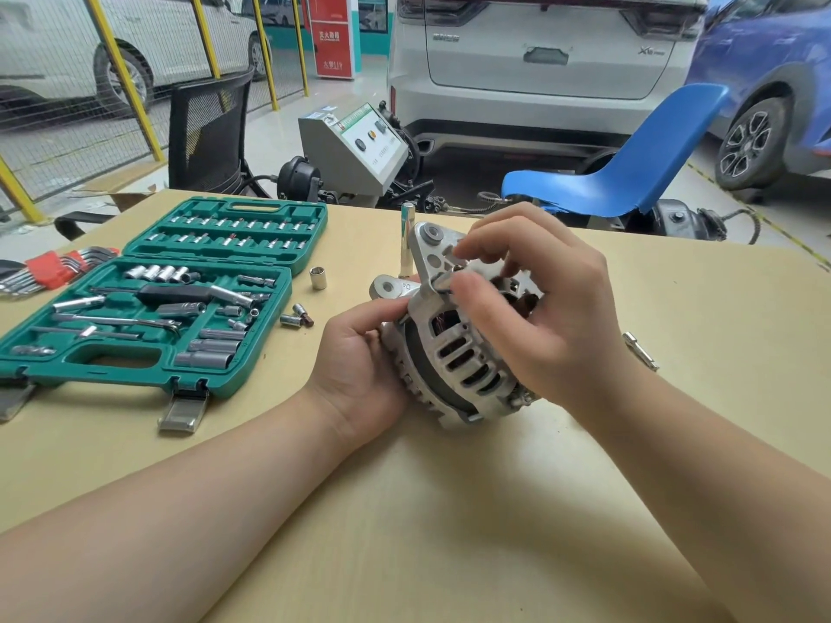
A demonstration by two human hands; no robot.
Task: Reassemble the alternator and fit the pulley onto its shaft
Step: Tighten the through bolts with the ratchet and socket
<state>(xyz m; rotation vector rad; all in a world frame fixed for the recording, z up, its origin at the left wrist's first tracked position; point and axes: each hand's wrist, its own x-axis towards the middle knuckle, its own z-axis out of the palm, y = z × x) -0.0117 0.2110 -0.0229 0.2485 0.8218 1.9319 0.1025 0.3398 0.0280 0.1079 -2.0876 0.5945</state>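
Bright, even daylight; soft shadows, wide-angle bending at edges

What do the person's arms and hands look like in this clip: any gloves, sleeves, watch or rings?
Both forearms are bare up to the frame edge, so no sleeves show. The left hand and right hand wear no gloves. No watch, bracelet or ring is visible on either wrist or on the fingers that show. The fingernails that show look short and unpainted. No markings or bandages are visible.

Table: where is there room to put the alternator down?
Bare table lies between the forearms, below the alternator, and at the far right beyond the right hand. Crowded on the left: green socket case and loose sockets.
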